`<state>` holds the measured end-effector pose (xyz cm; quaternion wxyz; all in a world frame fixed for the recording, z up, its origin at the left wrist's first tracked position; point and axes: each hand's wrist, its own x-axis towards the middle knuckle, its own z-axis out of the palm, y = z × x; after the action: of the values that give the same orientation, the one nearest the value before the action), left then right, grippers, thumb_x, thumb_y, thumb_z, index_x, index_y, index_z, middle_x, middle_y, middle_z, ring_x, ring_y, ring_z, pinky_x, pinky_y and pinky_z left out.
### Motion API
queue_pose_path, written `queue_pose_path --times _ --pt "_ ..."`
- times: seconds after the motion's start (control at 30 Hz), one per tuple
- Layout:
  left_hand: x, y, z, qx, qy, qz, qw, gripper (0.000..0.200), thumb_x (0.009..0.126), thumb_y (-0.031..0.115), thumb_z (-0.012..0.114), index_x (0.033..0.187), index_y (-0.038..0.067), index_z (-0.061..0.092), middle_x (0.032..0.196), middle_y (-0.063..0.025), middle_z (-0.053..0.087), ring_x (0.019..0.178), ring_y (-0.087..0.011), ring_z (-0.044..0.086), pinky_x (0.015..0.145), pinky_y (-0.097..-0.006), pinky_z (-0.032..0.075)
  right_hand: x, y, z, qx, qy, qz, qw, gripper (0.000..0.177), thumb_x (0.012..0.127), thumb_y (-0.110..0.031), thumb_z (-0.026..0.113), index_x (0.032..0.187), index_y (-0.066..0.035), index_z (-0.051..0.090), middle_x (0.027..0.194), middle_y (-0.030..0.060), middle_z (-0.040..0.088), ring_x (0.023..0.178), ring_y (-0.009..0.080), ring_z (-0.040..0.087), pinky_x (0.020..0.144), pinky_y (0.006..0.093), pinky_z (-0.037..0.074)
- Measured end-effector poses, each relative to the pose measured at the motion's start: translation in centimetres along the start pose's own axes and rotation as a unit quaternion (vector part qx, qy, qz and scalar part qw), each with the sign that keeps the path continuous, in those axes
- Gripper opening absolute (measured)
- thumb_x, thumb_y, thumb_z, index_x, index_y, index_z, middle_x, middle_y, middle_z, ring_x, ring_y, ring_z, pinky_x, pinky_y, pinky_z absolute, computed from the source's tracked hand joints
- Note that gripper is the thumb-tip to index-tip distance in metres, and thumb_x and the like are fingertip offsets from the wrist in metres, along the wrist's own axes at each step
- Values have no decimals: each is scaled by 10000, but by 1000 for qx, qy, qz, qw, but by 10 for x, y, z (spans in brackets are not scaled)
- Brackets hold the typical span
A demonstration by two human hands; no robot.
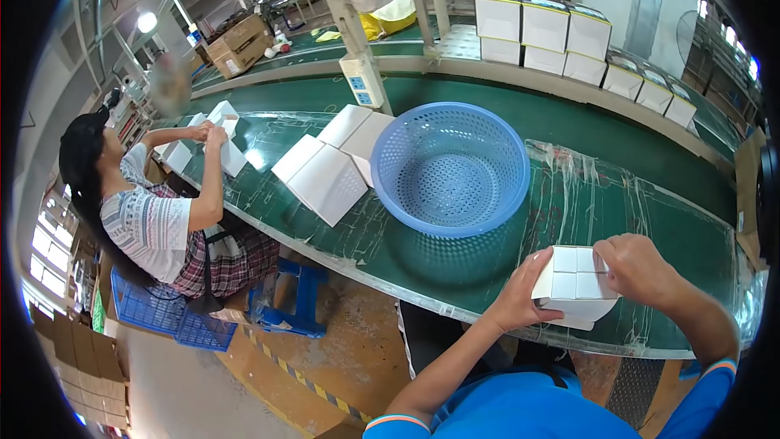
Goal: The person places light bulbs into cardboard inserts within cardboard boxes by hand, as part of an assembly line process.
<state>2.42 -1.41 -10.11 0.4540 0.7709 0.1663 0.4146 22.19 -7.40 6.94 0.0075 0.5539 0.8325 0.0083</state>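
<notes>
White carton (578,286), lower right of frame: crush risk

Left hand (520,296) grasps its left side; right hand (638,267) pinches its upper right edge. Uneven squeezing could crease or skew it. Beyond, centre: blue basket (455,229).

Long green worktable (691,232), strips of clear tape (561,187) stuck across it to the right of the blue basket (455,179) that stands on it. Just left of the basket, white boxes (325,179) lie close together; farther left, more white cartons (175,156). At the near edge, right of the basket, one handheld white box (581,284); whether it rests on the worktable, cannot tell.
</notes>
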Motion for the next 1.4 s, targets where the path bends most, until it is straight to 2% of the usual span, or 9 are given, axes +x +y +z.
queue_pose_path --times 0.2,0.33,0.4,0.87,0.97,1.03,1.17,1.23,1.4 --pt "-2 -2 2 -5 2 -5 1000 1159 530 222 895 1466 47 234 1399 -221 383 1286 -401 398 1079 -445 331 0 0 -3 39 17 10 999 236 637 -33 682 845 -12 573 748 149 612 719 337 617 641 419 493" --pt "-2 -5 3 12 5 11 1000 1145 542 243 905 1443 -3 242 1369 -225 397 1272 -393 408 1081 -439 324 0 11 0 61 14 -6 998 190 631 -42 680 795 -9 588 750 157 616 722 343 617 637 419 491" --pt "-2 -3 2 13 7 22 1000 1139 549 251 900 1441 -8 241 1373 -231 394 1275 -394 406 1082 -442 323 1 11 0 51 10 2 999 144 627 -47 674 735 -17 585 732 154 608 711 338 613 636 416 490" --pt "1 0 1 2 5 19 1000 1076 600 209 877 1449 21 243 1395 -208 384 1276 -390 409 1074 -441 333 -8 -5 12 -92 24 -34 995 175 658 -61 625 794 -21 522 695 108 539 655 252 566 589 363 472" --pt "0 -1 1 6 5 23 1000 1080 597 217 880 1448 20 243 1392 -208 389 1272 -390 414 1072 -435 338 -8 3 17 -105 33 -25 994 150 658 -60 630 774 -30 541 731 117 568 683 263 587 597 364 479" --pt "0 -2 2 11 5 27 1000 1084 595 221 881 1448 20 242 1390 -208 392 1269 -391 418 1071 -431 340 -5 19 17 10 5 -3 1000 116 657 -53 632 753 -44 568 791 125 604 738 274 618 611 362 489" --pt "-1 -2 2 6 0 22 1000 1095 589 226 883 1450 16 241 1380 -212 398 1259 -396 423 1063 -429 347 5 4 8 -11 -7 42 999 119 657 -57 638 773 -50 611 853 126 632 816 291 630 656 372 500" --pt "-1 -2 2 4 -3 22 1000 1100 587 230 880 1454 13 238 1374 -217 400 1253 -398 425 1056 -433 351 16 -25 -10 -67 211 -109 969 165 666 -61 642 830 -42 635 874 121 637 836 300 619 699 386 500" --pt "-1 -2 3 4 -1 29 1000 1103 584 236 876 1456 15 239 1374 -219 398 1250 -401 424 1056 -435 350 14 -26 9 83 102 -76 988 168 689 -43 637 856 -33 643 911 127 633 857 304 604 728 395 499"
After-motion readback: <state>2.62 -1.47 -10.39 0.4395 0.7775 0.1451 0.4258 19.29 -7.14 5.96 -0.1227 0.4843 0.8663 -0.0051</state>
